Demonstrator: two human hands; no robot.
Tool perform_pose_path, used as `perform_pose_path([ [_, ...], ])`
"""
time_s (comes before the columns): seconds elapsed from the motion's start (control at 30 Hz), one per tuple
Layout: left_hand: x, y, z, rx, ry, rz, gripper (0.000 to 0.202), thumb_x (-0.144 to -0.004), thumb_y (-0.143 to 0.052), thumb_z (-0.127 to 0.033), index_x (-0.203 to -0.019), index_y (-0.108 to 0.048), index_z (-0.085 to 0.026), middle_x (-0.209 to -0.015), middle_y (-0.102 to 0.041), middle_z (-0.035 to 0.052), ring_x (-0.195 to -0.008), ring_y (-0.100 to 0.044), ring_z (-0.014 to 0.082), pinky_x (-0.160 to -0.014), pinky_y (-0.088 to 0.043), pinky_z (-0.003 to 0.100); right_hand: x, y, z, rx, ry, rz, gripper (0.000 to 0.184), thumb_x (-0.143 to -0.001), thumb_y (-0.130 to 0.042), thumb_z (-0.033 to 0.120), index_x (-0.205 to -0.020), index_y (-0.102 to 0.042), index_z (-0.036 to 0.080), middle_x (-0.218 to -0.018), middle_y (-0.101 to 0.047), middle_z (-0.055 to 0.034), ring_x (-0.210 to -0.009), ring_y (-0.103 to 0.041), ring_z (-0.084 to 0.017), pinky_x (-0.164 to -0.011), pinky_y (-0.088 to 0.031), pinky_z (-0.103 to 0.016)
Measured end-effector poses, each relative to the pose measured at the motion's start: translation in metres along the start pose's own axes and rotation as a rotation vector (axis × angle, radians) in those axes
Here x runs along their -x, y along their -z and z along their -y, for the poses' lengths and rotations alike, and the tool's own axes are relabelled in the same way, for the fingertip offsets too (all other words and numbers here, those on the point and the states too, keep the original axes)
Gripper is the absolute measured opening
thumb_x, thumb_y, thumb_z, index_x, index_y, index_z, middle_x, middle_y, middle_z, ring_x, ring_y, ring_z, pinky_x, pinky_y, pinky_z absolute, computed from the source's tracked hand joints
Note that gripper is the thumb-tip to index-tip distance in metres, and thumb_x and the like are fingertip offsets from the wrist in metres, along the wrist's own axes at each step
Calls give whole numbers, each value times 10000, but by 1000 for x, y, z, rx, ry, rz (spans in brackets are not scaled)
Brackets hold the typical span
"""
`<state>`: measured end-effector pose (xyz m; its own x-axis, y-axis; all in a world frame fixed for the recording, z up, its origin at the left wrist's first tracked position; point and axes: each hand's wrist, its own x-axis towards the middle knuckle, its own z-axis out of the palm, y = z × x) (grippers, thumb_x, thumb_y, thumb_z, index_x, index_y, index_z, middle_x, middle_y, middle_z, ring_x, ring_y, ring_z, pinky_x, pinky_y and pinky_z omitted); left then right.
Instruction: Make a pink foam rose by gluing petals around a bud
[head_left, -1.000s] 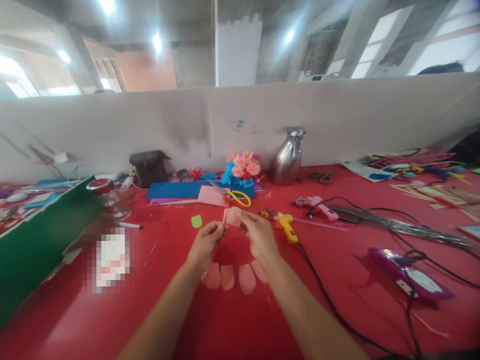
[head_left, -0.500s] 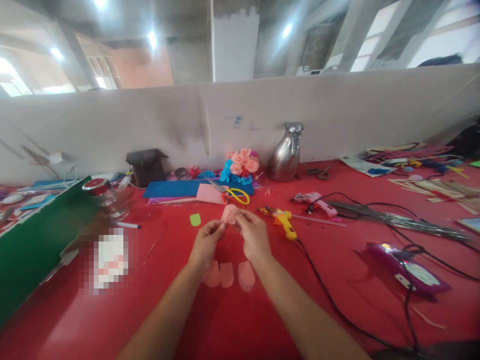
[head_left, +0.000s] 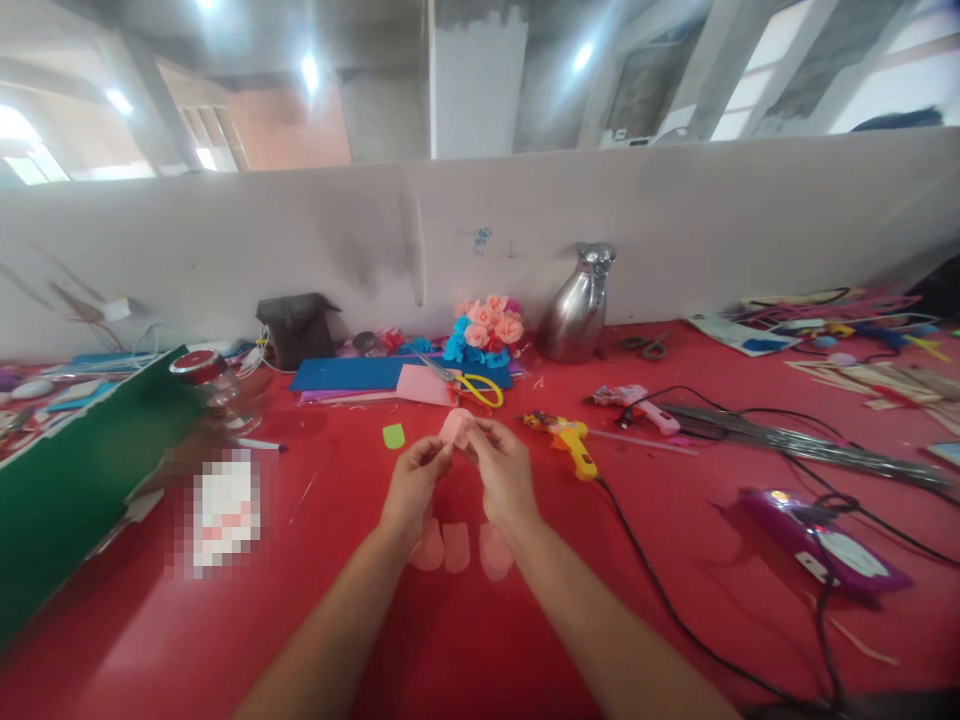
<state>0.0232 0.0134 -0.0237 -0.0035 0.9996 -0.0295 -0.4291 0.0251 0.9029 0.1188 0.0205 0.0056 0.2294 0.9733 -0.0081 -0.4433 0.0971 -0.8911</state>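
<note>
Between my two hands is a pink petal-shaped piece (head_left: 457,426), raised over the red table. The fingertips of my left hand (head_left: 416,475) pinch its lower left edge. My right hand (head_left: 504,468) grips its right side, thumb and fingers closed on it. Below, on the table, lie three more petal pieces: a left one (head_left: 428,548) partly behind my left wrist, a middle one (head_left: 456,548), and a right one (head_left: 494,552) partly covered by my right wrist. A small green piece (head_left: 394,436) lies left of my hands.
A yellow glue gun (head_left: 574,445) with a black cord and a pink glue gun (head_left: 645,408) lie to the right. Yellow-handled scissors (head_left: 480,389) rest on coloured sheets (head_left: 345,374). Behind stand pink flowers (head_left: 491,322) and a metal jug (head_left: 577,310). A purple power strip (head_left: 832,545) lies right.
The view has shifted slightly, so the table things appear a little further right. Both hands still hold the pink piece, which shows a bit more of its rounded top.
</note>
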Motion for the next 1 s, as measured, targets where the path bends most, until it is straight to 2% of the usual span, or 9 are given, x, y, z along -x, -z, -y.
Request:
perform_pose_path([
  [1.0, 1, -2, -5, 19, 22, -46, 210, -605, -727, -294, -683, -601, -145, -611, -512, -27, -552, -418, 60, -563, -333, 195, 6, -1, 2, 101, 28, 45, 194, -673, -665, 361, -745, -630, 183, -621, -584, 10, -639, -562, -143, -685, -489, -290],
])
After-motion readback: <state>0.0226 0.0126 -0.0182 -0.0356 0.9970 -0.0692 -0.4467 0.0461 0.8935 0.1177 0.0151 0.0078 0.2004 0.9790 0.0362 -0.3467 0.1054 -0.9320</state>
